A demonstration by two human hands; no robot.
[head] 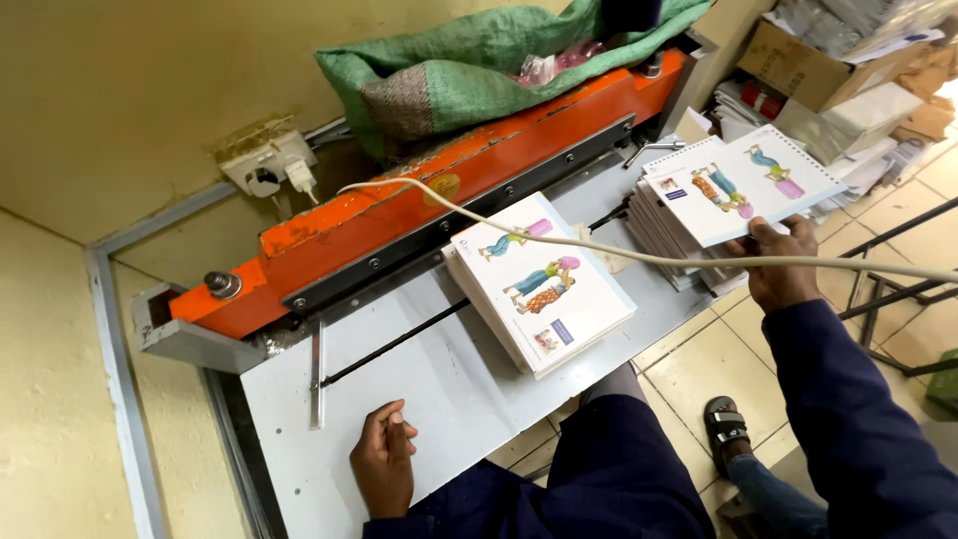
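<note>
My right hand point(781, 265) holds a thin white printed cover sheet point(743, 182) with punched holes along its far edge, lifted over a stack of similar booklets point(667, 235) at the right end of the machine bed. My left hand point(383, 464) rests loosely on the grey metal bed point(419, 389) near its front edge, fingers curled, holding nothing. Another stack of illustrated booklets point(544, 284) lies on the bed with its far edge against the orange punching machine point(439, 195).
A white cable point(619, 250) runs from a wall socket point(267, 165) across the booklets to the right. A green woven sack point(479, 60) lies on top of the machine. Cardboard boxes and paper piles point(848, 70) crowd the far right. Tiled floor and my sandalled foot point(726, 424) show below.
</note>
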